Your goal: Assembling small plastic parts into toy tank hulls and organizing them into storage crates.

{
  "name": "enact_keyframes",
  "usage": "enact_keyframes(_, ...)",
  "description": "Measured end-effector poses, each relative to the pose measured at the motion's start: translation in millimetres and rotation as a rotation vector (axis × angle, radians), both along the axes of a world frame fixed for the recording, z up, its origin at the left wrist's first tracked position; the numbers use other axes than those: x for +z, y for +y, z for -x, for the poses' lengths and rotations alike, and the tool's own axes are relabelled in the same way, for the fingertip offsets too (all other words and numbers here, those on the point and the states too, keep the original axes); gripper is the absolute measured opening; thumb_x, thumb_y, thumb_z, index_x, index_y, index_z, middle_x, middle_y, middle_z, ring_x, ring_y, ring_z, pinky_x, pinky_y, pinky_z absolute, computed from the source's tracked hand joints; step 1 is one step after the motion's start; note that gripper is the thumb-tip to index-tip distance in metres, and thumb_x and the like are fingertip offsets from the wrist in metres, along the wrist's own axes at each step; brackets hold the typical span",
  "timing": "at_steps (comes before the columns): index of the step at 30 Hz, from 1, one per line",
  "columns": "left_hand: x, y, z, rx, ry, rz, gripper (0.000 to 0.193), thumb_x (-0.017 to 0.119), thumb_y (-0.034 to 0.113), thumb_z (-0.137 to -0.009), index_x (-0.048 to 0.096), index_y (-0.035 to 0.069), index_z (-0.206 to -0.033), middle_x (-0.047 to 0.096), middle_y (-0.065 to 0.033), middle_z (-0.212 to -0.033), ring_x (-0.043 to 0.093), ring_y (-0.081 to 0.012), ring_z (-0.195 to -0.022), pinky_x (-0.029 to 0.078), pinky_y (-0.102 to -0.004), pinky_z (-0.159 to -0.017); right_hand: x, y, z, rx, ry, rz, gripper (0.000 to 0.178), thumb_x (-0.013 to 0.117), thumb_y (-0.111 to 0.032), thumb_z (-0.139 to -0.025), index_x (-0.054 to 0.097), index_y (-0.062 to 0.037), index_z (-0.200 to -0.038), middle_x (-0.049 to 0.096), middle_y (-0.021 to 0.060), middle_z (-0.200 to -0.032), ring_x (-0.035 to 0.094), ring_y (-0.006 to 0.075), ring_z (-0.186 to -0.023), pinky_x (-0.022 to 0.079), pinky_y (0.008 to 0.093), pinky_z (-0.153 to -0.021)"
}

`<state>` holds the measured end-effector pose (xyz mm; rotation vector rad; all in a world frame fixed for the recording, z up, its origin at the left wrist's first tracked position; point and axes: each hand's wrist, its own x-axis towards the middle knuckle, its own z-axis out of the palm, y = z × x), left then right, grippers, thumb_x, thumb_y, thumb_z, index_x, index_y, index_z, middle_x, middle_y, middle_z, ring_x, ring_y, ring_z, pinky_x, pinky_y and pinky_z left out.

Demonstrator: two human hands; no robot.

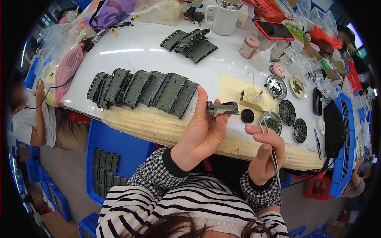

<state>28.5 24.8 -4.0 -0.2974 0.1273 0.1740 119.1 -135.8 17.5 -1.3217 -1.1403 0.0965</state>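
Observation:
My left hand (198, 139) is raised over the table's near edge, its fingers closed on a small green camouflage-patterned plastic model part (223, 108). In my right hand (266, 154) is a pair of metal tweezers (274, 160), tips pointing up toward the dishes and apart from the part. Just beyond the tweezers sits a round metal dish (279, 132) of tiny green pieces. Beside it are a small black round pot (247, 116) and more dishes of dark green bits (286, 112). To the left of my left hand, several green ribbed model pieces (137, 89) stand in a row.
More green pieces (190, 44) lie farther back. A white mug (226, 18), pink tin (249, 47) and red-edged phone (274, 30) stand behind. A masking-taped block (254, 98) rests on yellow paper. A blue tray (119, 137) is below the table; another person (37, 119) sits left.

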Motion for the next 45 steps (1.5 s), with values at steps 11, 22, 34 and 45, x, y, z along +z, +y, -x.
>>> enact_keyframes(11, -1, -52, 16, 0.396, 0.059, -0.919, 0.055, 0.04, 0.044, -0.102, 0.02, 0.02, -0.148, 0.046, -0.0224, -0.139, 0.045, -0.0334, -0.131, 0.038, -0.0483, -0.108, 1, 15, 0, 0.049, 0.129, -0.04, 0.058, 0.087, -0.009, -0.07, 0.035, -0.01, -0.095, 0.057, 0.0194, -0.114, 0.061, 0.0264, -0.106, 0.048, 0.0381, -0.094)
enact_keyframes(22, -2, -13, 36, -0.676, -0.391, -1.128, 0.047, 0.058, 0.004, -0.096, 0.041, -0.001, -0.14, 0.062, -0.0153, -0.122, 0.061, -0.0199, -0.111, 0.047, -0.0326, -0.097, 34, -19, -32, 0.629, 0.103, 0.361, 0.059, 0.096, -0.027, -0.057, 0.045, -0.0139, -0.084, 0.066, 0.019, -0.104, 0.061, 0.0345, -0.11, 0.046, 0.05, -0.098)
enact_keyframes(34, 6, -24, 37, -0.22, 0.053, -1.168, 0.043, 0.047, 0.007, -0.101, 0.033, 0.001, -0.142, 0.062, -0.0203, -0.116, 0.065, -0.0245, -0.106, 0.053, -0.035, -0.092, 19, -47, -138, -0.349, -0.399, 0.695, 0.012, 0.055, -0.008, -0.094, 0.059, 0.0026, -0.091, 0.056, 0.0123, -0.085, 0.054, 0.024, -0.071, 0.045, 0.0338, -0.069)
enact_keyframes(45, 13, -25, 35, -0.142, 0.196, -1.347, 0.035, 0.048, 0.004, -0.1, 0.038, -0.003, -0.133, 0.063, -0.0145, -0.113, 0.062, -0.0173, -0.106, 0.051, -0.0309, -0.093, 15, -27, -161, -0.282, -0.368, 0.974, 0.02, 0.072, -0.014, -0.081, 0.062, 0.0034, -0.083, 0.063, 0.0128, -0.073, 0.058, 0.0204, -0.066, 0.046, 0.0325, -0.062)
